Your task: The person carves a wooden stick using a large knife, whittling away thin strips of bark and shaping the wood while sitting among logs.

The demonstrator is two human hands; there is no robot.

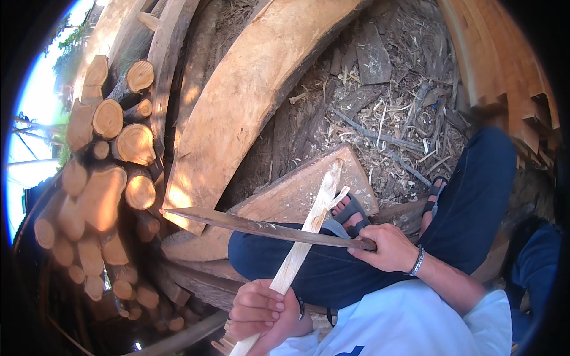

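At the lower edge of the frame, the left hand [261,310] is clenching around the lower part of a pale stick [290,267]. The stick is slanting from lower centre up to the middle of the frame, where a splinter [341,197] is projecting from it. Right of centre, the right hand [389,248] is grasping the handle of a long knife [261,228]. The blade is crossing in front of the stick and pointing toward centre left; whether it is touching the wood cannot be determined.

Caution: the left hand is gripping below the blade. A stroke running down the stick, or an edge skidding on uneven wood, could cut its fingers. A loosening hold on the handle could let the blade twist. The trousers [326,270] are lying behind the crossing in view, so an overrunning stroke could reach the leg. Near the splinter, a sandal [357,218] is leaving toes exposed to a slipping edge.

Beyond the knees, a plank [273,204] is lying at centre and shavings [392,121] are littering the ground at upper right. A curved slab [237,107] is spanning upper centre, logs [134,144] are filling the left, and boards [499,47] are occupying the upper right corner.
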